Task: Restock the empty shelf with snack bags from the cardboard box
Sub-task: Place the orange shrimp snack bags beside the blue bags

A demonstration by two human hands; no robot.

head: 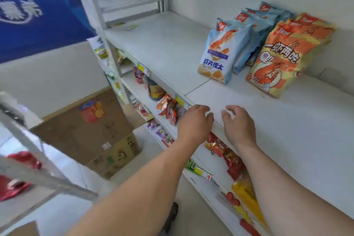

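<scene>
A white shelf (168, 44) runs from the upper middle to the right edge. On it stand a row of light blue shrimp-chip bags (222, 51) and, to their right, a row of orange shrimp snack bags (277, 57), both leaning toward the back wall. My left hand (193, 124) and my right hand (239, 122) hover over the shelf's front edge, fingers apart and curled, holding nothing. The cardboard box (86, 130) sits on the floor at the lower left, its flaps up; its inside is hidden.
Lower shelves (210, 159) under the white shelf hold red, yellow and purple snack packets and a dark bottle (156, 90). A second shelf rack (28, 159) with red packets crosses the lower left. A blue sign (34, 9) hangs at the upper left.
</scene>
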